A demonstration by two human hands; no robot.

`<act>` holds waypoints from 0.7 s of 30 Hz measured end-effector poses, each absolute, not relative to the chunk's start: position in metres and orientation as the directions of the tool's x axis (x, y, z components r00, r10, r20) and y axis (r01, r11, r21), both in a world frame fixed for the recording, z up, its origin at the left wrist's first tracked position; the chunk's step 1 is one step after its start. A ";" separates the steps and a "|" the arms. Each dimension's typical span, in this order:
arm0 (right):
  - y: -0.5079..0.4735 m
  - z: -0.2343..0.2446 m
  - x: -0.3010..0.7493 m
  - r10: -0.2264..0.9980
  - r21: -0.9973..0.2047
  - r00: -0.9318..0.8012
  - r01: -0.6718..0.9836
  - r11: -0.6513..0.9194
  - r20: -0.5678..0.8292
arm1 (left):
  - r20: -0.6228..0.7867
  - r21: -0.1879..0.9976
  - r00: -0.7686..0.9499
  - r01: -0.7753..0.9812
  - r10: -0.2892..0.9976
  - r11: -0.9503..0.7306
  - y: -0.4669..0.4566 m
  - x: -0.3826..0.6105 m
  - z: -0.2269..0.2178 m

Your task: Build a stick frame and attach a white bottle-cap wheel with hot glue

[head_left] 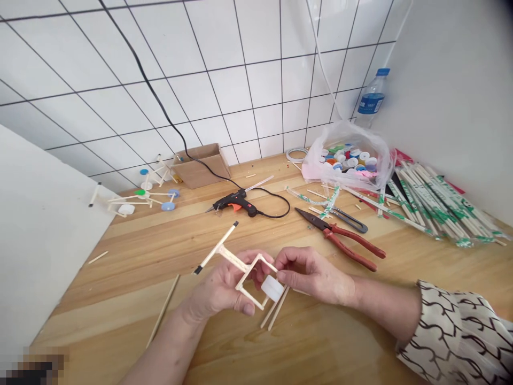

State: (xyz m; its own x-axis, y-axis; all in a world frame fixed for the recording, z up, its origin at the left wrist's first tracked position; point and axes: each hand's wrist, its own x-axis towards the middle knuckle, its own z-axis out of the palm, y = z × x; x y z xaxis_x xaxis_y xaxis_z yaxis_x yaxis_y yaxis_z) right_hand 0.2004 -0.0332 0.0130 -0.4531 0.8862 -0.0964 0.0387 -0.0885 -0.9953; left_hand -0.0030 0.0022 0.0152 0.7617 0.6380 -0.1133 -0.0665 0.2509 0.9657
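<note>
My left hand (224,291) is closed around a small frame of glued wooden sticks (233,259). Its crossbar has black-wrapped ends and points away to the upper left, while the squarish fork faces my right hand. A white bottle cap (272,289) sits at the open side of the fork. My right hand (310,275) pinches with thumb and forefinger at the frame's near right corner, beside the cap; what exactly lies between the fingertips is hidden. Loose chopsticks (276,313) lie on the table under the frame, partly covered by my right hand.
Beyond my hands lie a black glue gun (234,203), red-handled pliers (340,238) and thread snips (347,218). A plastic bag of bottle caps (348,158), wrapped chopsticks (444,203) and a water bottle (372,99) stand right. Finished stick frames (140,200) and a cardboard box (202,166) are back left.
</note>
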 end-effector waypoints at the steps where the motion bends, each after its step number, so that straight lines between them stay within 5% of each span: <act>1: -0.033 0.015 0.200 0.883 -0.995 -0.458 0.046 -0.093 -0.104 | -0.110 0.962 0.769 -0.076 0.630 0.261 0.002 -0.002 0.016; 12: -0.032 0.016 0.202 0.859 -0.988 -0.489 0.063 -0.142 -0.155 | -0.127 0.926 0.788 -0.123 0.603 0.356 0.003 0.002 0.018; 21: -0.030 0.010 0.203 0.961 -0.977 -0.252 0.203 -0.067 -0.118 | -0.272 0.901 0.521 -0.157 0.809 0.404 -0.006 0.015 0.003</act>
State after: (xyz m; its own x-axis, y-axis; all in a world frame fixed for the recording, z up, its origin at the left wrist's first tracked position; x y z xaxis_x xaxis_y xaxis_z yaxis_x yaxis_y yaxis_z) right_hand 0.2028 -0.0300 0.0102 -0.2518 0.9605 -0.1182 0.2027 -0.0671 -0.9769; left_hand 0.0148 -0.0059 0.0029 0.5205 0.8094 -0.2719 -0.1570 0.4038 0.9013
